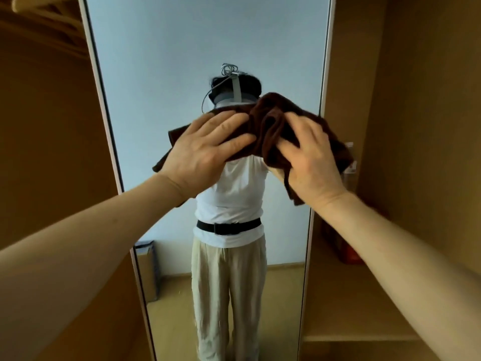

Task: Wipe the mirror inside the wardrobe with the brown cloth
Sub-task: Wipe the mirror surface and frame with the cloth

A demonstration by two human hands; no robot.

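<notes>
step: wiping, likely mid-task | brown cloth (270,126) bunched against mirror (182,48) at head height | left hand (205,149) flat, fingers spread, pressing cloth for contact | right hand (309,157) fingers curled, gripping cloth folds to steer it

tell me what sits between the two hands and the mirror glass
In the head view, only the bunched dark brown cloth lies there: the left hand and right hand both press it against the tall wardrobe mirror.

Tan wooden wardrobe panels (429,100), bare shelf (351,308)
</notes>
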